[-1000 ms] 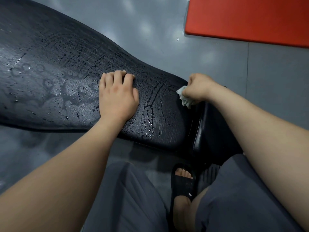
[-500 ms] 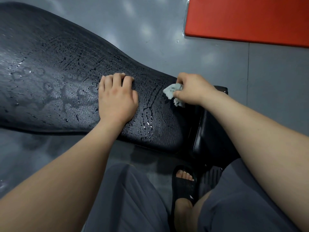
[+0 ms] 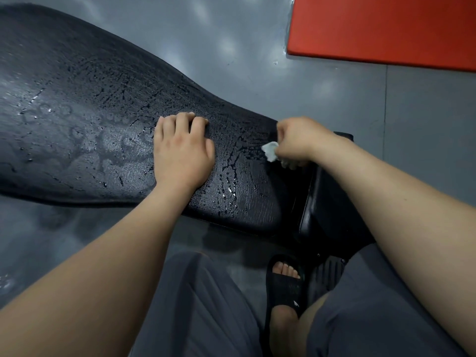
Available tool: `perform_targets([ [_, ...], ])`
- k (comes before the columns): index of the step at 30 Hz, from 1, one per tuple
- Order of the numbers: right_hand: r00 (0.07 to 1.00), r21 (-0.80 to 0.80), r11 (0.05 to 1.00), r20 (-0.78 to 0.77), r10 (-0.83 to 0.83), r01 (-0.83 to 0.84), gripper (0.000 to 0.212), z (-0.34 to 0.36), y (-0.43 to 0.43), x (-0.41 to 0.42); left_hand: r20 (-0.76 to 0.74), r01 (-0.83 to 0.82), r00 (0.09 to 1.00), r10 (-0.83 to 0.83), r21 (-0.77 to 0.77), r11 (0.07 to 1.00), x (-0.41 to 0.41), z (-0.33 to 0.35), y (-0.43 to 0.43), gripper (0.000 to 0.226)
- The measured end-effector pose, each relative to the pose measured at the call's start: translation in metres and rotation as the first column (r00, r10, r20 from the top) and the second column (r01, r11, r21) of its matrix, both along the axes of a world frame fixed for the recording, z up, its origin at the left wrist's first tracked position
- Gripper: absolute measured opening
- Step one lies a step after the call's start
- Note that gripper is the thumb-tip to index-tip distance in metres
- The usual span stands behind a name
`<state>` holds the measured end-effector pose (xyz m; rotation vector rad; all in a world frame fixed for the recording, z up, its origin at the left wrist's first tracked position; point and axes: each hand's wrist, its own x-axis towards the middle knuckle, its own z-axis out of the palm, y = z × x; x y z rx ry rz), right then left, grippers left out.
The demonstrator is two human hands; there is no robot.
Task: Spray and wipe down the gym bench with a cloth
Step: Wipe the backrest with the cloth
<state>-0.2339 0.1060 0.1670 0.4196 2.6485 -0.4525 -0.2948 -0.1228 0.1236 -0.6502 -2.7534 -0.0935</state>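
At bench (image 3: 90,86) narrow end, right hand (image 3: 296,139) curls tight round bunched cloth (image 3: 269,149); left hand (image 3: 181,153) braces mid-bench, palm down, holding nothing; judge long overlapping strokes across wet bench best.

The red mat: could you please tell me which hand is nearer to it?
Right. The right hand, gripping the cloth, sits below the red mat; the left hand rests farther left.

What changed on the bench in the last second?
The right hand, gripping the cloth, rubbed a little leftward along the wet bench toward the left hand. The left hand stayed resting on the bench; the cloth stayed gripped.
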Motion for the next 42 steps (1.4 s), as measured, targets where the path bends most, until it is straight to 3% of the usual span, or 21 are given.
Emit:
perform_targets([
  [2,0.998,0.025,1.000,0.065,-0.006,0.005,0.010,0.000,0.001,0.002,-0.004,0.001,1.000,-0.001,0.002,1.000,0.000,-0.001,0.000,0.039],
  [3,0.999,0.004,1.000,0.027,0.022,-0.022,0.013,-0.001,-0.003,0.003,-0.006,0.000,1.000,0.000,0.004,1.000,0.000,-0.001,0.000,0.039],
  [6,0.980,-0.216,0.970,-0.187,0.071,-0.111,0.015,-0.004,-0.021,0.001,-0.012,-0.002,1.000,0.002,0.013,1.000,0.000,0.000,0.000,0.038],
  [9,0.988,-0.382,0.922,-0.154,0.013,-0.071,0.011,-0.002,-0.017,0.001,-0.010,0.001,1.000,-0.001,0.014,1.000,0.000,0.000,0.002,0.038],
  [11,0.997,-0.343,0.939,-0.082,-0.014,-0.015,0.009,-0.001,-0.005,0.004,-0.007,0.001,1.000,-0.001,0.013,1.000,0.000,0.000,0.001,0.039],
  [15,0.991,-0.060,0.998,0.135,0.005,0.003,0.013,0.007,0.011,0.010,-0.015,0.005,1.000,-0.005,0.015,1.000,0.000,-0.001,0.000,0.039],
  [17,0.986,-0.006,1.000,0.163,0.020,-0.020,0.013,0.007,0.008,0.011,-0.020,0.005,1.000,-0.005,0.016,1.000,0.000,-0.002,0.001,0.039],
  [21,0.996,-0.222,0.972,-0.064,0.067,-0.080,0.015,0.005,-0.017,0.010,-0.027,0.008,1.000,-0.007,0.015,1.000,-0.001,-0.002,0.001,0.038],
  [23,0.990,-0.272,0.954,-0.107,0.096,-0.123,0.016,0.006,-0.025,0.010,-0.018,0.007,1.000,-0.007,0.018,1.000,0.000,-0.001,0.001,0.038],
  [30,0.956,-0.037,0.990,0.267,-0.121,0.136,0.013,0.008,0.007,0.020,-0.020,0.015,1.000,-0.014,0.032,0.999,-0.001,-0.001,-0.001,0.039],
  [33,0.966,-0.019,0.984,0.194,-0.172,0.179,0.011,-0.004,0.014,0.022,-0.024,0.019,1.000,-0.018,0.031,0.999,-0.001,-0.002,-0.001,0.039],
  [37,0.964,-0.064,0.962,0.017,-0.265,0.266,0.017,-0.016,0.026,0.022,-0.017,0.017,1.000,-0.016,0.024,1.000,-0.001,-0.002,-0.001,0.039],
  [42,0.936,-0.287,0.905,0.255,-0.244,0.314,0.009,-0.003,0.019,0.032,-0.014,0.011,1.000,-0.010,0.029,1.000,0.001,-0.002,0.000,0.037],
])
